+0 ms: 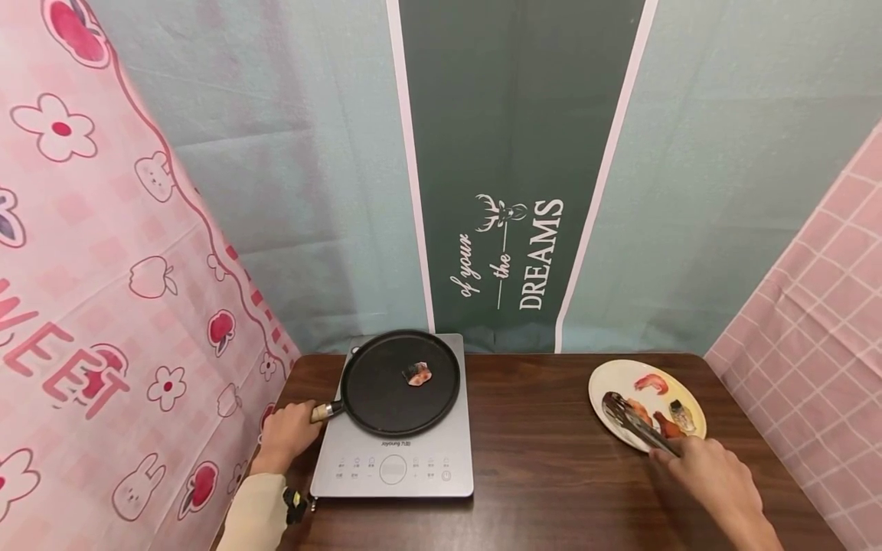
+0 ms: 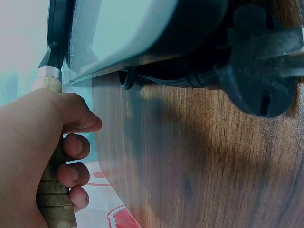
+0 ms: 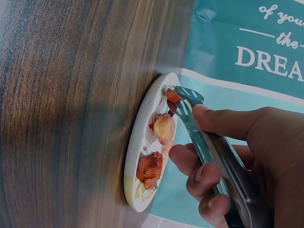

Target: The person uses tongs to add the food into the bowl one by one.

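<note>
My left hand (image 1: 289, 435) grips the wooden handle (image 2: 51, 190) of a flat black frying pan (image 1: 393, 405). A small dark and pinkish food piece (image 1: 418, 374) lies in the pan, right of its middle. My right hand (image 1: 720, 478) holds metal tongs (image 1: 641, 427), their slotted tips low over the left part of a white oval plate (image 1: 606, 376). On the plate lie a pink shrimp (image 1: 651, 383), a brown drumstick (image 1: 666, 425), a grey-yellow piece (image 1: 681, 415) and a rounded orange piece (image 3: 164, 128). By the tips is a small reddish piece (image 3: 172, 96); whether they pinch it, I cannot tell.
Under the pan is a silver induction cooker (image 1: 393, 490) on the brown wooden table (image 1: 534, 451). A black plug (image 2: 266, 90) and cord lie beside the cooker. Printed cloths (image 1: 517, 115) hang behind and at both sides.
</note>
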The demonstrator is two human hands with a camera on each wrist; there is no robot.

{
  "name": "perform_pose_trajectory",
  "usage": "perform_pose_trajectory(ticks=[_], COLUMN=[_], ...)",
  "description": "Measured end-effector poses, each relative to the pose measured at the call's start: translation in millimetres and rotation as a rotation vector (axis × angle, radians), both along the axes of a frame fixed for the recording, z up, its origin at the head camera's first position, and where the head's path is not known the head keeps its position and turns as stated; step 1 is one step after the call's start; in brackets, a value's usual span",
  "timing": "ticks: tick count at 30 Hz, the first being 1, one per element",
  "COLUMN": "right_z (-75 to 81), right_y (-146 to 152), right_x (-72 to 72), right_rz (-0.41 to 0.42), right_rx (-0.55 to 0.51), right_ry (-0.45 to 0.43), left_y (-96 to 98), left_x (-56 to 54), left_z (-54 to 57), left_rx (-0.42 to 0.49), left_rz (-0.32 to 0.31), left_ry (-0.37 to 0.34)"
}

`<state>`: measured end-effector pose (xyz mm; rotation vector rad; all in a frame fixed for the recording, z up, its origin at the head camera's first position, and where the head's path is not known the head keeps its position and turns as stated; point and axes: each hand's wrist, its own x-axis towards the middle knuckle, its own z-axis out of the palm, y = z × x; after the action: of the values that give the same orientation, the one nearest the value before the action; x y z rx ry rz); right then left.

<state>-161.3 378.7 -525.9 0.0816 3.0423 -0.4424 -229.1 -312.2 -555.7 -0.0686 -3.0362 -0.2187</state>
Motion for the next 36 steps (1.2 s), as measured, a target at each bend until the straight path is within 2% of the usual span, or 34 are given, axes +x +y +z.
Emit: perform_pose_trajectory(ticks=[14, 22, 36], right_z=[6.9, 12.3, 19.6], right_y=[-4, -7, -13], right_x=[-0.1, -2.3, -5.2], right_rz=[-0.026, 0.0, 0.013], right_rx=[0.001, 0.018, 0.02], right_ry=[0.072, 0.134, 0.176], left_y=[-1.2, -1.1, 0.2], left_x=[-1.6, -1.1, -0.3], left_z=[0.5, 1.0, 0.3], left_rx=[-0.008, -0.003, 0.0], left_rz=[-0.002, 0.0, 0.003], left_ry=[0.004, -0.002, -0.017])
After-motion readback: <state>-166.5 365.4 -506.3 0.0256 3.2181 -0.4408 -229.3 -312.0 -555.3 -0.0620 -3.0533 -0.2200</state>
